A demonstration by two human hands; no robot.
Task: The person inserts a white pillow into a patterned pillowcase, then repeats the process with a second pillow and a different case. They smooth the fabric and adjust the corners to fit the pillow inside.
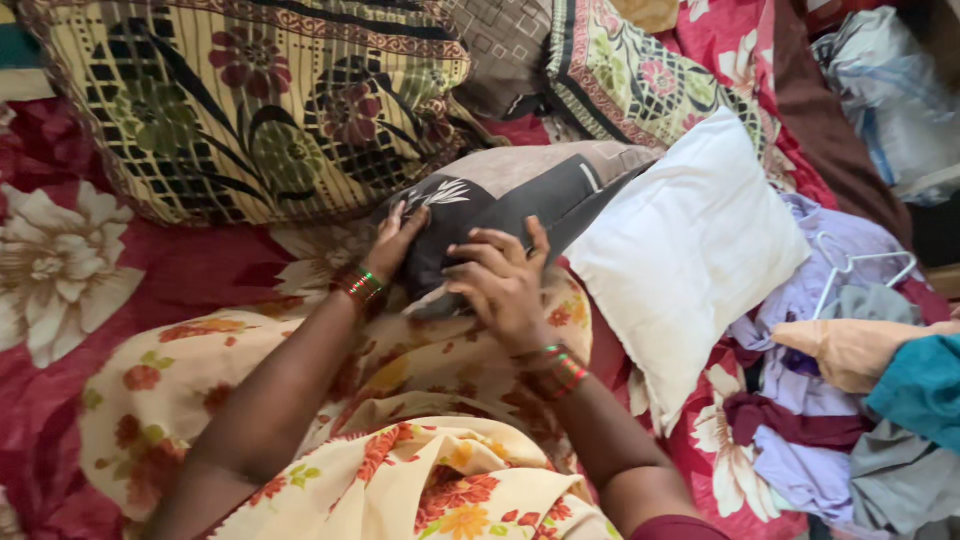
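Large yellow floral cushion (pixel 250 100) lying at top left on red floral bedsheet (pixel 60 290). Plain white pillow (pixel 685 250) resting at right of centre, tilted. 1 white wire hanger (pixel 850 268) sitting on heap of lilac, grey, maroon clothes (pixel 820 420) at right edge. Cream floral cloth (pixel 170 380) spreading across foreground. Green patterned quilt (pixel 640 70) bunching at top.
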